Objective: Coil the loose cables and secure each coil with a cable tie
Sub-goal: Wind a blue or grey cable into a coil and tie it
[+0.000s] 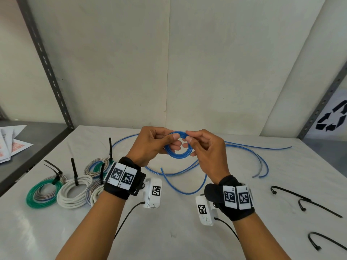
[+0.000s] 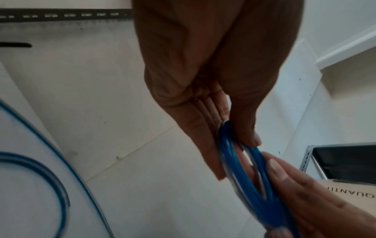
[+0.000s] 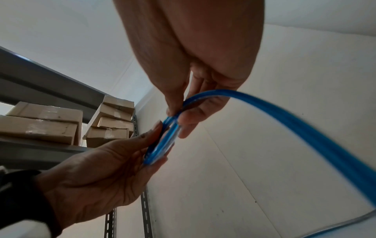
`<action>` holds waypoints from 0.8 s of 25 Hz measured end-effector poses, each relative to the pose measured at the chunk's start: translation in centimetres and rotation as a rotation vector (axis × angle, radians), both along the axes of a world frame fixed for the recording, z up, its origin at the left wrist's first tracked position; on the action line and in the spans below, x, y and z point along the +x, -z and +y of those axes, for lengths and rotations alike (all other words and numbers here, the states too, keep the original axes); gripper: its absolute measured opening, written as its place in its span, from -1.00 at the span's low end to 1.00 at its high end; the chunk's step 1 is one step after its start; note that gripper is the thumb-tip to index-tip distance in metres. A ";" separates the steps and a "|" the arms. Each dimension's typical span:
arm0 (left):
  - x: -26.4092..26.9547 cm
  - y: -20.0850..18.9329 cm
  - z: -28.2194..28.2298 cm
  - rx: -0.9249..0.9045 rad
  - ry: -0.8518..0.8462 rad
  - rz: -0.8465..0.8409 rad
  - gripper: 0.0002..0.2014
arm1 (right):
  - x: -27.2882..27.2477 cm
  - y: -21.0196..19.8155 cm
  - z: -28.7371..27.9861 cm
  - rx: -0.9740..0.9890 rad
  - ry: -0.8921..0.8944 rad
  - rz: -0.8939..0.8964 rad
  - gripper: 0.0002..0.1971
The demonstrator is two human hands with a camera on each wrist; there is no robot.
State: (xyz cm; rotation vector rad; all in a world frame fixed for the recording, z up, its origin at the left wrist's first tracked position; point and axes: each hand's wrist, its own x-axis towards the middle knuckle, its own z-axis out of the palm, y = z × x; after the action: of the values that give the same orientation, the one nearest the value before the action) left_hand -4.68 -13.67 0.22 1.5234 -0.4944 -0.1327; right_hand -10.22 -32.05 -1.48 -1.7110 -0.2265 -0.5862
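Both hands hold a small blue cable coil (image 1: pixel 178 147) in the air above the white table (image 1: pixel 169 222). My left hand (image 1: pixel 159 141) pinches the coil's left side between thumb and fingers (image 2: pixel 250 136). My right hand (image 1: pixel 199 145) pinches the top right of the coil (image 3: pixel 160 143). The rest of the blue cable (image 1: pixel 187 192) trails loose over the table behind and below the hands (image 3: pixel 305 128). Three black cable ties (image 1: pixel 319 205) lie loose at the right.
Several tied coils, green (image 1: pixel 43 192), white (image 1: pixel 74 192) and grey (image 1: pixel 97 166), sit at the left with tie tails sticking up. Papers (image 1: pixel 11 143) lie on the grey shelf at the far left. Cardboard boxes (image 3: pixel 40 124) fill a shelf nearby.
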 end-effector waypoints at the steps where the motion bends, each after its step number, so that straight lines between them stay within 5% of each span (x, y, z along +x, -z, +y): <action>1: -0.1 -0.1 -0.1 -0.031 -0.024 0.009 -0.82 | 0.0 0.0 0.1 0.004 -0.001 -0.005 -0.83; 6: 0.0 -0.4 -0.6 -0.234 -0.140 0.075 -0.83 | 0.2 0.3 1.3 0.277 0.054 0.016 -0.88; 12: -0.5 -0.4 -1.2 -0.253 -0.117 0.077 -0.69 | 0.2 0.4 2.2 0.409 0.086 -0.047 -0.84; 17: -0.5 -0.6 -1.2 0.052 -0.004 0.082 -0.36 | -0.1 -0.1 0.2 0.119 0.012 -0.008 -0.89; 20: -0.8 -0.5 -1.8 0.228 0.085 0.093 -0.36 | -0.2 0.2 0.0 -0.111 0.001 -0.008 -0.88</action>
State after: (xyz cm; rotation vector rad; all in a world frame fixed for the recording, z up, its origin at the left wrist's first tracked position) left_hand -5.50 -15.44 0.69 1.7103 -0.4821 -0.3340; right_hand -10.43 -32.10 -1.68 -1.8161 -0.2682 -0.5909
